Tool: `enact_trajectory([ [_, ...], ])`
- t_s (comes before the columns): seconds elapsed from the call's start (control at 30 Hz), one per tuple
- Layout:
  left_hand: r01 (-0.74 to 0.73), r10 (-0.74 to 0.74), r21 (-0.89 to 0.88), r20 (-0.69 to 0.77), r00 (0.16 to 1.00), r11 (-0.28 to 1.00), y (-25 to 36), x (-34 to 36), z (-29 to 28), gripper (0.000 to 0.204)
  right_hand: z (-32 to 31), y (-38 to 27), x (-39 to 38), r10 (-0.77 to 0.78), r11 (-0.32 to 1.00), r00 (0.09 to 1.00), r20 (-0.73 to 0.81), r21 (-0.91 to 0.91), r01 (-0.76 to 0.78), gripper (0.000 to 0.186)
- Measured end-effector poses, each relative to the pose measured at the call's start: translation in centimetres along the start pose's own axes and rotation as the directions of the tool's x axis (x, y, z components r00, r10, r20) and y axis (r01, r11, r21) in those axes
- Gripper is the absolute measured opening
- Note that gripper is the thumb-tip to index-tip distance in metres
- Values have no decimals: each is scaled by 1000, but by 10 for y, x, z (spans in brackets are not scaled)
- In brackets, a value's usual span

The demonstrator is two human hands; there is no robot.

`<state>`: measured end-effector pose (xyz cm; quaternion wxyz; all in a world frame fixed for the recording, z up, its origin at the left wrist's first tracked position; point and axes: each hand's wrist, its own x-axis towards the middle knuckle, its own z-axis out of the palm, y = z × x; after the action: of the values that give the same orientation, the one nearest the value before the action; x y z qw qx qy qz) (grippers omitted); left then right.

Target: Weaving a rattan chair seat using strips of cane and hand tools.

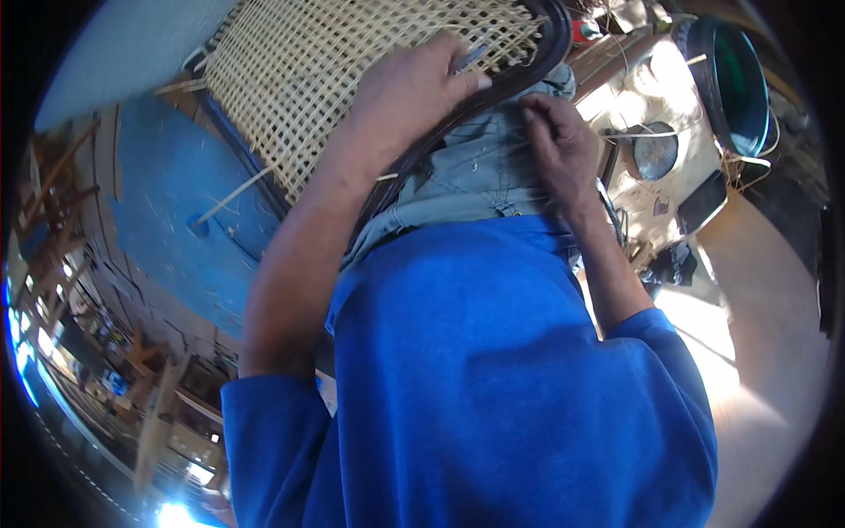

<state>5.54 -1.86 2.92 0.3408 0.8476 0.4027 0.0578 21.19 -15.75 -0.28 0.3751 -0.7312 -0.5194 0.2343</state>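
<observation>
A woven cane panel (pixel 290 79) in a dark curved wooden frame (pixel 553 44) lies across my lap. Loose cane ends stick out along its edges. My left hand (pixel 414 92) rests over the weave near the frame's right part, its fingers closed round a slim blue-grey tool (pixel 469 58), mostly hidden by the hand. Just off the frame, above my grey-green trousers (pixel 488 163), is my right hand (pixel 563 150). Its fingers are curled in, and what they hold, if anything, is hidden.
To the left is a blue surface (pixel 167 202) with a cane strand (pixel 233 195) crossing it. On the right stand a dark bucket (pixel 726 88), a round disc-like object (pixel 656 151) and a dark flat rectangular object (pixel 702 202). A red object (pixel 584 32) sits past the frame's corner.
</observation>
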Motion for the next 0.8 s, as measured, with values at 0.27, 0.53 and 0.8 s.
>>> enact_trajectory([
  [0.27,206,-255,212,234,938,955,-30,-37,-37,26,-17,-26,64,-552,761,804,222,-259,595,19],
  [0.53,186,-211,174,140,967,967,-41,-40,-19,24,-2,-27,98,-481,536,594,644,-320,781,18],
  [0.8,190,-181,-45,150,972,981,-57,-37,-18,21,0,-23,113,-514,546,460,724,-137,826,18],
])
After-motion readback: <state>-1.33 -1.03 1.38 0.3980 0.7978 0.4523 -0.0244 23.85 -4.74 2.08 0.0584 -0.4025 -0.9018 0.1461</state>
